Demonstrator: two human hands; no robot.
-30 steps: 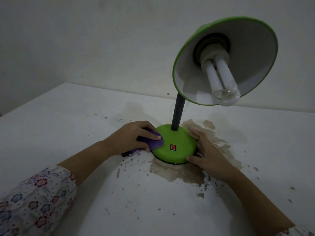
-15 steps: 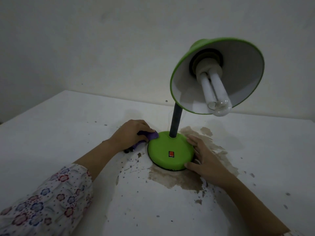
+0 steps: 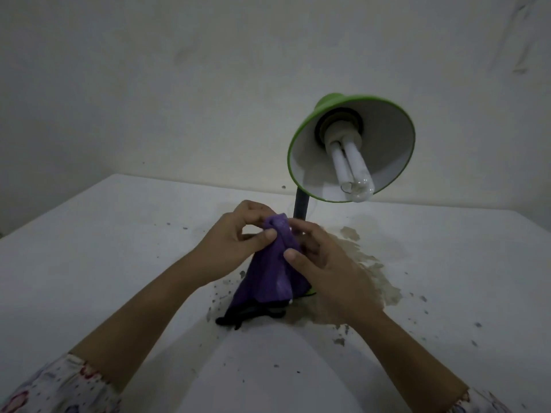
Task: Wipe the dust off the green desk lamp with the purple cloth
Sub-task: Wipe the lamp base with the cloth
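Observation:
The green desk lamp point(image 3: 307, 135) stands on the white table, its shade tilted toward me with a white bulb point(image 3: 353, 171) inside. A dark neck point(image 3: 300, 208) runs down behind my hands. The purple cloth point(image 3: 272, 275), with a dark edge at the bottom, hangs loose in front of the lamp's base and hides almost all of it. My left hand point(image 3: 235, 236) pinches the cloth's top between thumb and fingers. My right hand point(image 3: 325, 263) grips the cloth from the right, thumb on its front.
The white table point(image 3: 119, 248) has a brown stain point(image 3: 375, 278) to the right of the lamp base and dark specks scattered around it. A pale wall point(image 3: 208, 84) rises right behind the table. Floral sleeves show at the bottom corners.
Both hands left the lamp base and rose together; the cloth, bunched under my left hand before, now hangs unfolded between both hands. The camera view has tilted up.

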